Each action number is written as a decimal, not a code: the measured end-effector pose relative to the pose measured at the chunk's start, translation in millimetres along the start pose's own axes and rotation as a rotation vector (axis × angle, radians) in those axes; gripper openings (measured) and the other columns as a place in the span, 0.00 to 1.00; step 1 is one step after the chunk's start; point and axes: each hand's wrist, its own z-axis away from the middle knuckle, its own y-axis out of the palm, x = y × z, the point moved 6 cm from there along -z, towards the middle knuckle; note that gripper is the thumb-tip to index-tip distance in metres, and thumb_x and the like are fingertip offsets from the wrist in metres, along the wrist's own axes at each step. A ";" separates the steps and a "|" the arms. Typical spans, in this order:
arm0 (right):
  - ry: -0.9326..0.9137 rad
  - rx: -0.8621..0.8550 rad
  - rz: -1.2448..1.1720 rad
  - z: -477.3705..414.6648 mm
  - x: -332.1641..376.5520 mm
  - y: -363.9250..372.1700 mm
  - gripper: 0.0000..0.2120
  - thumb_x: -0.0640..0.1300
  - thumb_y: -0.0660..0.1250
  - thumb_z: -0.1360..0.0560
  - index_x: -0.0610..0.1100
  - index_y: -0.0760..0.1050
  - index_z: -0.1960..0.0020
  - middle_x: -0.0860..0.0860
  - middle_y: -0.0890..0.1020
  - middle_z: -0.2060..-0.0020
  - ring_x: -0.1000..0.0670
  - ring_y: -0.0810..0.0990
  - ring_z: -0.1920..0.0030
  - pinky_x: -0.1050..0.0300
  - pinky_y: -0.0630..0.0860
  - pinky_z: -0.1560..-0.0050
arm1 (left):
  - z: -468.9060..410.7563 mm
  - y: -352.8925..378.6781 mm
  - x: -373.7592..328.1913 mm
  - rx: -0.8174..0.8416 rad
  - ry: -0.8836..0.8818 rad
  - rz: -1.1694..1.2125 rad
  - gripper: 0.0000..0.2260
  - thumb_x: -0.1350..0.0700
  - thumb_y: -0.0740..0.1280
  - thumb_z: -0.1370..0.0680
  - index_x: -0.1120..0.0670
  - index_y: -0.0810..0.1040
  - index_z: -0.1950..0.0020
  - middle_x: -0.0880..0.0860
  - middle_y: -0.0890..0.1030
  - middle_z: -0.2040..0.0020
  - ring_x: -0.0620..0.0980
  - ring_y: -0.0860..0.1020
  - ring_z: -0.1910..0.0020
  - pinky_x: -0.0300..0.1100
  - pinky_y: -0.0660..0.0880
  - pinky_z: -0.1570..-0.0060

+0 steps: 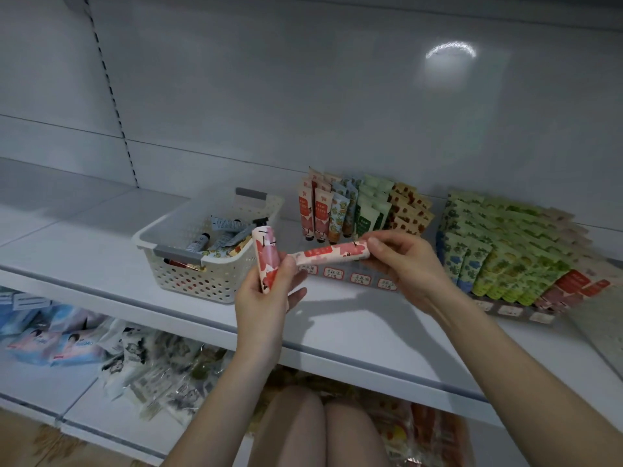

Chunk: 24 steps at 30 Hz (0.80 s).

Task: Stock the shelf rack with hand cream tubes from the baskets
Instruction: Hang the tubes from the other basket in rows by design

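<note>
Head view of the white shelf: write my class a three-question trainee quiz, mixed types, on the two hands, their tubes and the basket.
1. True or false: the left hand grips its pink-and-red floral plastic tube upright.
2. The right hand holds its matching pink floral tube: A) roughly level, B) pointing straight down, C) standing upright.
3. Fill in: the cream perforated plastic basket stands to the ____ of the small rack of upright tubes.
Key: 1 true; 2 A; 3 left.
</note>
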 end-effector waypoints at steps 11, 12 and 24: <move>0.006 0.361 0.360 33.7 -8.9 14.3 0.09 0.36 0.69 0.29 0.47 0.78 0.51 0.54 0.82 0.57 0.59 0.81 0.58 0.66 0.78 0.57 | -4.4 12.3 -14.1 0.105 0.131 -0.249 0.09 0.62 0.70 0.27 0.49 0.77 0.53 0.49 0.82 0.60 0.43 0.81 0.61 0.33 0.78 0.63; -0.025 0.378 0.413 33.6 -5.1 18.8 0.07 0.40 0.69 0.28 0.48 0.78 0.51 0.53 0.82 0.57 0.60 0.81 0.58 0.66 0.77 0.56 | -3.6 16.7 -16.5 0.149 0.159 -0.296 0.09 0.62 0.70 0.27 0.49 0.77 0.54 0.47 0.82 0.61 0.42 0.80 0.62 0.34 0.78 0.63; -0.209 0.026 0.583 -23.6 24.2 24.3 0.05 0.42 0.71 0.29 0.41 0.79 0.56 0.45 0.84 0.57 0.49 0.83 0.58 0.55 0.81 0.55 | -19.9 -5.8 -5.4 0.052 0.128 -0.336 0.07 0.61 0.68 0.25 0.57 0.76 0.47 0.52 0.80 0.61 0.42 0.80 0.69 0.33 0.77 0.66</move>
